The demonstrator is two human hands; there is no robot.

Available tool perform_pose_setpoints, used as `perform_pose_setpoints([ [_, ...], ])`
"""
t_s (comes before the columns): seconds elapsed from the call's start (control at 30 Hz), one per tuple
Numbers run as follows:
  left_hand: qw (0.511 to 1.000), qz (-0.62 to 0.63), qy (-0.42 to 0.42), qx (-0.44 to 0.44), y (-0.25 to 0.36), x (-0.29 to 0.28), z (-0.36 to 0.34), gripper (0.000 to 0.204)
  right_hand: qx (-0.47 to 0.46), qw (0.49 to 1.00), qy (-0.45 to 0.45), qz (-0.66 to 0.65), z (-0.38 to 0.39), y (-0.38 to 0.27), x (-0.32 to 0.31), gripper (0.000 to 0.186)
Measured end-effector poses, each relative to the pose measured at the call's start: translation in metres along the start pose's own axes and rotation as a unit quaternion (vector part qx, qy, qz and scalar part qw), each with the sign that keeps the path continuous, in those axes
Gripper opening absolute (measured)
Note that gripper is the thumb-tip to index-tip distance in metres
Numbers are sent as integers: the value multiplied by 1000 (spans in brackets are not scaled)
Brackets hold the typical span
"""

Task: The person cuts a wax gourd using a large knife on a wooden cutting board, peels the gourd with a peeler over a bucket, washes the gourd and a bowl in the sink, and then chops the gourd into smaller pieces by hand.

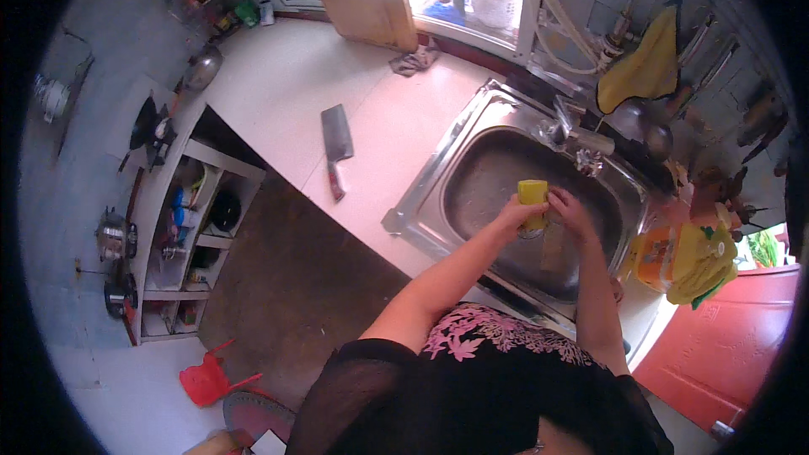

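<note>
Over the steel sink basin (484,177) I hold a yellow sponge (533,192) in front of me. My left hand (512,214) grips its left side. My right hand (571,212) is closed at its right edge, with bent fingertips against it. Something shiny shows just below the sponge, too small to make out. Beyond my hands the faucet (581,136) stands at the sink's back rim. Whether water runs cannot be seen.
A cleaver (338,139) lies on the white counter (278,118) left of the sink. A crumpled grey rag (415,61) lies near the window. Right of the sink are an orange-and-yellow jug (661,254) and yellow gloves (704,274). A yellow cloth (645,59) hangs on the wall.
</note>
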State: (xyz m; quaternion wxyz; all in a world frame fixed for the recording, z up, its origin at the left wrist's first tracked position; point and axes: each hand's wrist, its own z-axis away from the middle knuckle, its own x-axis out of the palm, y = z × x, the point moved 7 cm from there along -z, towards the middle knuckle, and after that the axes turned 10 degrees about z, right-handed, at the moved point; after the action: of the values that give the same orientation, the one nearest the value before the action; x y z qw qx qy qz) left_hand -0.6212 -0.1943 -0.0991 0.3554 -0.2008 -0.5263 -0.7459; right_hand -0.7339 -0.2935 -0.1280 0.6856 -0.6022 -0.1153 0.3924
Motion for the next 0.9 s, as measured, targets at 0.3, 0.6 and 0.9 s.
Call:
perform_pose_setpoints([
  [0.3,986,62,-106,-111,15,3,40,51,55,998,-31,-8,36,-64,43,53],
  [0.6,664,-738,85,80,142,-99,69,65,167,963,63,202,26,14,50,46],
  [0.9,568,-713,322,255,265,-320,163,64,205,939,272,40,53,-37,115,48],
])
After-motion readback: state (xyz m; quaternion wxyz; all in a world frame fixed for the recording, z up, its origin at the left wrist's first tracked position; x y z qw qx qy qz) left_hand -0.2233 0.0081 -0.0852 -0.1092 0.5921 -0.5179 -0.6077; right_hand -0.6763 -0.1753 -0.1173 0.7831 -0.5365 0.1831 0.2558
